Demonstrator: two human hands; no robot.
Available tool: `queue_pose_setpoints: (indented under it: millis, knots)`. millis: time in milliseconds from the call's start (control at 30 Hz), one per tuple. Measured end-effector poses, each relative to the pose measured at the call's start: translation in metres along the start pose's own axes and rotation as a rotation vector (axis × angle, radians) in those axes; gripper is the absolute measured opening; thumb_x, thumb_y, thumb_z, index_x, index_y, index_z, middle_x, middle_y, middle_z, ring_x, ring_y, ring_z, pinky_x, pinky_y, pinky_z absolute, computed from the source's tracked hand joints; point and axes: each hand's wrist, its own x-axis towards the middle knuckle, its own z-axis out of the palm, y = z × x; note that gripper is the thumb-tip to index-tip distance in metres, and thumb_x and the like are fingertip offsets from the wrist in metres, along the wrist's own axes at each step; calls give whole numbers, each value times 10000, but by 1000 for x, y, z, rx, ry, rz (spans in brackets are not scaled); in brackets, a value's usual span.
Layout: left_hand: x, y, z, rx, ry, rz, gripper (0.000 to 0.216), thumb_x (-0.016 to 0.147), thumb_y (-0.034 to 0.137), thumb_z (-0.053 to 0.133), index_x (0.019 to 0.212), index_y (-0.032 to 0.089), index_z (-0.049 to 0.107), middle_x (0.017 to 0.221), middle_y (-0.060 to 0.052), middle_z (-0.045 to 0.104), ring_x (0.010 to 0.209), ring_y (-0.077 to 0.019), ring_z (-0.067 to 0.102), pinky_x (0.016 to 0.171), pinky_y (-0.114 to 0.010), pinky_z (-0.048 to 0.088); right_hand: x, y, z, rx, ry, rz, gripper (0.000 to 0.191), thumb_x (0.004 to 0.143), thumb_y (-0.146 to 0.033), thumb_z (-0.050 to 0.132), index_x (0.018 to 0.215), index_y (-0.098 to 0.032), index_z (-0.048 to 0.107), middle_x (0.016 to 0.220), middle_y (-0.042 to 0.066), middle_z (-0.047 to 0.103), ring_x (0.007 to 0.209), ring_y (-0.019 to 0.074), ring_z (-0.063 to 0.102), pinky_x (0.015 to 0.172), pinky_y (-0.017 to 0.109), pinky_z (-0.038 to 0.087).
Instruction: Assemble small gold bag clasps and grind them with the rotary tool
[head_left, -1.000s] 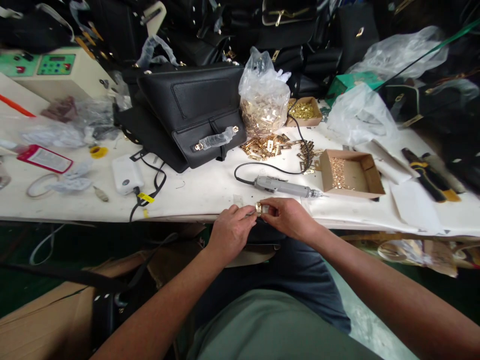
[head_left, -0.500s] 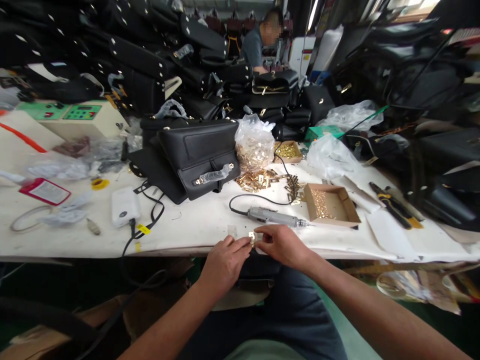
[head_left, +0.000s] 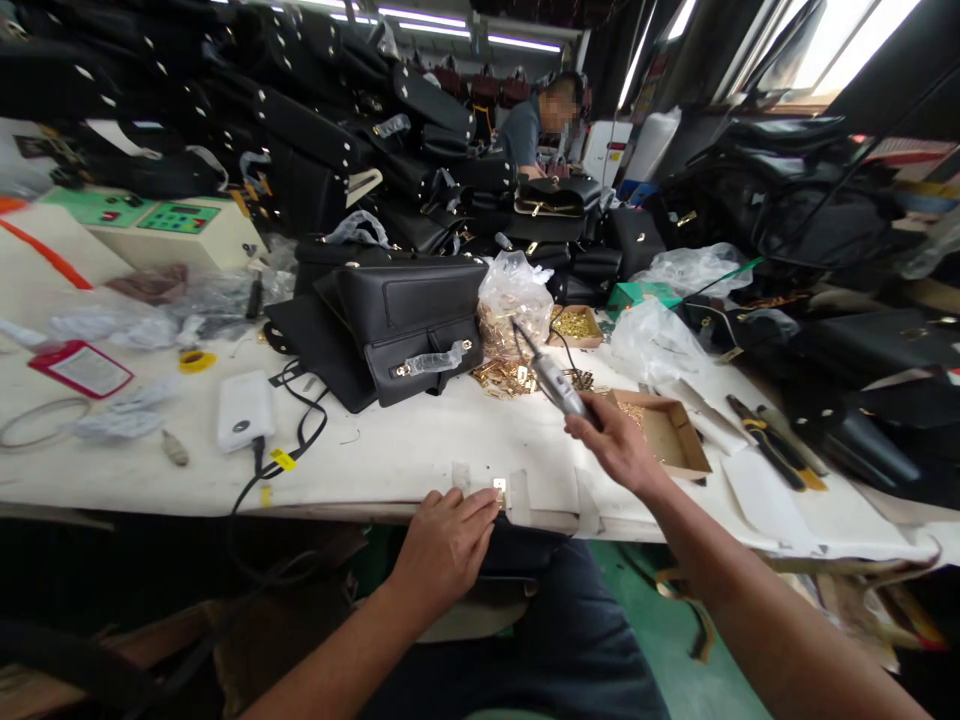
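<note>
My left hand (head_left: 444, 543) rests at the near edge of the white table (head_left: 420, 450), its fingertips pressing a small gold metal fitting (head_left: 499, 489) against the tabletop. My right hand (head_left: 616, 445) is raised above the table and grips a grey electric screwdriver (head_left: 553, 379) with its black cord trailing back. Just right of that hand sits an open cardboard box of small gold screws (head_left: 661, 430). A dark strap or bag part lies in my lap below the fitting, mostly hidden.
A black handbag (head_left: 405, 318) lies mid-table beside a clear bag of gold hardware (head_left: 514, 303) and loose gold pieces (head_left: 504, 377). A white power pack (head_left: 244, 410), pliers (head_left: 772, 440), a control box (head_left: 169, 228) and stacked black bags surround. Another person (head_left: 534, 125) works far behind.
My right hand left the gold fitting, picked the electric screwdriver up off the table and lifted it. My left hand stayed on the fitting. My view tilted upward.
</note>
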Motion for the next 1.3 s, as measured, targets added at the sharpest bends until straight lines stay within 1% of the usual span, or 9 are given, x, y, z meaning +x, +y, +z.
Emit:
queue_pose_setpoints:
  millis: [100, 133, 200, 333, 433, 533, 967, 1133, 1300]
  knots:
    - [0, 4, 0, 13, -3, -14, 290, 984, 198, 580, 1229, 236, 730, 1312, -67, 745, 912, -221, 668, 748, -428, 466, 15, -5, -6, 440, 149, 57, 302, 933, -459, 530, 1121, -225, 560, 922, 48, 724, 794, 209, 690, 669, 317, 526]
    - [1, 4, 0, 10, 0, -20, 290, 982, 198, 578, 1225, 234, 732, 1304, -71, 748, 910, -220, 666, 752, -429, 458, 20, -6, -3, 525, 195, 70, 265, 906, -449, 544, 1047, -226, 556, 889, 47, 716, 773, 209, 693, 654, 318, 534]
    - [2, 4, 1, -2, 19, -35, 278, 977, 203, 578, 1198, 235, 743, 1277, -71, 758, 903, -220, 664, 752, -427, 447, 28, -9, 10, 602, 279, 99, 243, 860, -459, 601, 911, -228, 549, 776, 36, 677, 683, 204, 673, 614, 324, 541]
    - [2, 1, 4, -49, 54, -55, 230, 971, 243, 602, 1134, 250, 764, 1232, -54, 776, 883, -208, 665, 739, -409, 434, 35, -15, 44, 644, 394, 127, 370, 814, -544, 729, 743, -238, 534, 588, -5, 584, 534, 176, 589, 554, 330, 545]
    - [2, -2, 7, -69, 56, -57, 223, 976, 269, 609, 1136, 252, 764, 1232, -47, 778, 874, -201, 662, 739, -405, 428, 38, -18, 62, 678, 441, 128, 417, 799, -572, 755, 688, -233, 540, 554, -1, 584, 500, 169, 584, 479, 305, 508]
    - [2, -4, 8, -76, 51, -51, 219, 981, 266, 606, 1135, 256, 761, 1245, -30, 775, 868, -198, 660, 730, -406, 416, 44, -20, 72, 703, 477, 116, 402, 814, -554, 739, 680, -228, 545, 545, -1, 584, 470, 158, 571, 420, 283, 461]
    - [1, -5, 8, -100, 47, -49, 218, 979, 253, 619, 1153, 267, 751, 1271, -9, 769, 861, -194, 655, 728, -405, 388, 51, -18, 86, 723, 513, 123, 384, 783, -507, 788, 647, -213, 581, 514, -16, 593, 409, 125, 527, 383, 264, 438]
    - [3, -4, 6, -100, 65, -46, 210, 973, 246, 626, 1137, 260, 756, 1255, -9, 776, 851, -192, 652, 724, -405, 383, 53, -15, 90, 797, 501, 89, 384, 771, -480, 812, 612, -198, 605, 506, -19, 604, 368, 106, 492, 354, 251, 424]
    - [3, -4, 7, -112, 59, -47, 214, 973, 245, 625, 1146, 261, 751, 1271, 4, 770, 854, -197, 650, 728, -402, 377, 54, -14, 91, 820, 495, 52, 368, 771, -445, 823, 602, -192, 615, 498, -19, 592, 378, 112, 513, 351, 240, 420]
